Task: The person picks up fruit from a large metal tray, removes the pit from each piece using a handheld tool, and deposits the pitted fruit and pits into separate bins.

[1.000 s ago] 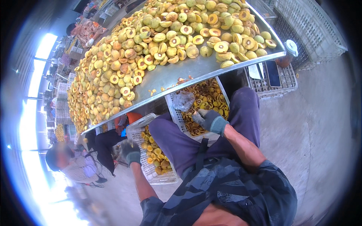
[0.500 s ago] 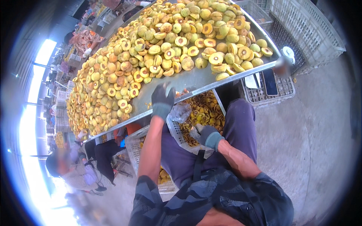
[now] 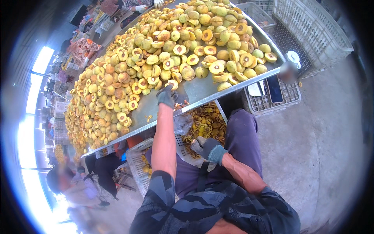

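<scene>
My left hand (image 3: 167, 96), in a grey glove, reaches onto the metal tabletop (image 3: 194, 87). Its fingers close on the lower edge of a yellow peach half (image 3: 171, 84) at the front of a large heap of halved peaches (image 3: 156, 50). Below the table edge, my right hand (image 3: 210, 149), gloved too, is closed over a crate (image 3: 183, 147) between my legs. What its fingers hold is too small and blurred to name. Thin peach scraps (image 3: 210, 124) fill that crate, and a clear plastic bag (image 3: 182, 124) hangs at its left side.
Another white crate (image 3: 136, 158) with fruit stands left of my leg. To the right, a low crate (image 3: 274, 99) carries a phone (image 3: 274, 89). Tall crates (image 3: 307, 31) stack at the far right. A person (image 3: 74, 181) sits at left; gloved hands (image 3: 157, 4) work across the heap.
My left hand has moved forward from the bare tabletop to the heap's edge and closed on a peach half. My right hand stays over the scrap crate. The view has shifted slightly.
</scene>
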The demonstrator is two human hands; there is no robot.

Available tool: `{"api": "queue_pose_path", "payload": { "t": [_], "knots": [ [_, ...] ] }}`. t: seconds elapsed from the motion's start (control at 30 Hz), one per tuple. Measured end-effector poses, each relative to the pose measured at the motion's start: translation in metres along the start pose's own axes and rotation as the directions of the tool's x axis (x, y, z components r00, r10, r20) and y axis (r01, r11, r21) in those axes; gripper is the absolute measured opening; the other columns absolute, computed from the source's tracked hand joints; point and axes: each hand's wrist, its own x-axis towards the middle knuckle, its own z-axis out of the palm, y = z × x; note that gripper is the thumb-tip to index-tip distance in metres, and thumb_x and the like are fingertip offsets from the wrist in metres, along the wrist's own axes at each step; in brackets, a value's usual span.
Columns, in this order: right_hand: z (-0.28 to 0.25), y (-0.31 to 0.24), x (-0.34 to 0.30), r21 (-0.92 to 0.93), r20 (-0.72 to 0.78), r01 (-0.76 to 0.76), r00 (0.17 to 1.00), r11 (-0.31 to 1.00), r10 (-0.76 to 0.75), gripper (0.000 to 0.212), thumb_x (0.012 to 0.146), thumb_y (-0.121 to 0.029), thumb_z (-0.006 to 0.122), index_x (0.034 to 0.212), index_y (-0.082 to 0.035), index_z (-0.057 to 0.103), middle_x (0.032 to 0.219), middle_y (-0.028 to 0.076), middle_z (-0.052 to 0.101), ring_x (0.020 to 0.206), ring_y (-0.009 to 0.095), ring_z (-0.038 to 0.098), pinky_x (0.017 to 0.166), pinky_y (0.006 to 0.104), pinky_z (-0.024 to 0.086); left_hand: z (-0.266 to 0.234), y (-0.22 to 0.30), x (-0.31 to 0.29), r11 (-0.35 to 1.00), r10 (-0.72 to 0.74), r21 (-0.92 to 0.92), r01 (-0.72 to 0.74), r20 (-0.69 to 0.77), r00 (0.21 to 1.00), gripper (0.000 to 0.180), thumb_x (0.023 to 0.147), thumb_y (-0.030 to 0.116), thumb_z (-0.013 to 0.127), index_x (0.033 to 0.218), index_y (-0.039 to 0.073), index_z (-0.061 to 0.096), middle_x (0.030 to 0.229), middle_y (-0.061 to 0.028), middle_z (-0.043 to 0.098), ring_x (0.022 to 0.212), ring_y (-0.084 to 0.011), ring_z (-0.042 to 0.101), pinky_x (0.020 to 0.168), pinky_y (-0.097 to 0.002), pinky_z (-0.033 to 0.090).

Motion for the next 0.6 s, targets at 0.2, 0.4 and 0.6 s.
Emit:
{"api": "queue_pose_path", "payload": {
  "t": [0.2,0.4,0.6],
  "knots": [
    [-0.007,-0.007,0.001,0.574,-0.092,0.048,0.996,0.817,0.006,0.025,0.101,-0.023,0.055,0.091,-0.001,0.058,0.071,0.008,0.059,0.065,0.017,0.059,0.061,0.0346,0.048,-0.042,0.025,-0.123,0.914,0.042,-0.392,0.106,0.351,0.935,0.034,0.089,0.015,0.061,0.114,-0.007,0.055,0.1,-0.0196,0.063,0.085,-0.0303,0.065,0.074,-0.0449,0.059],
    [-0.021,-0.055,-0.008,0.582,-0.118,0.201,0.98,0.788,-0.163,0.022,0.104,-0.021,0.05,0.095,-0.003,0.058,0.073,-0.003,0.051,0.067,0.005,0.044,0.058,0.0243,0.041,-0.061,0.013,-0.215,0.77,0.186,-0.603,0.207,0.523,0.832,0.048,0.091,0.017,0.054,0.132,-0.007,0.044,0.129,-0.0247,0.054,0.123,-0.0379,0.054,0.103,-0.0552,0.047],
    [-0.022,-0.077,-0.02,0.242,-0.203,0.283,0.95,0.928,-0.236,0.025,0.102,-0.019,0.053,0.091,0.002,0.057,0.069,0.008,0.054,0.066,0.009,0.046,0.057,0.0317,0.044,-0.062,0.003,-0.264,0.883,0.381,-0.422,-0.207,0.383,0.841,0.041,0.095,0.01,0.056,0.131,-0.008,0.049,0.125,-0.0182,0.06,0.111,-0.027,0.062,0.099,-0.0408,0.05]
  ]
}}
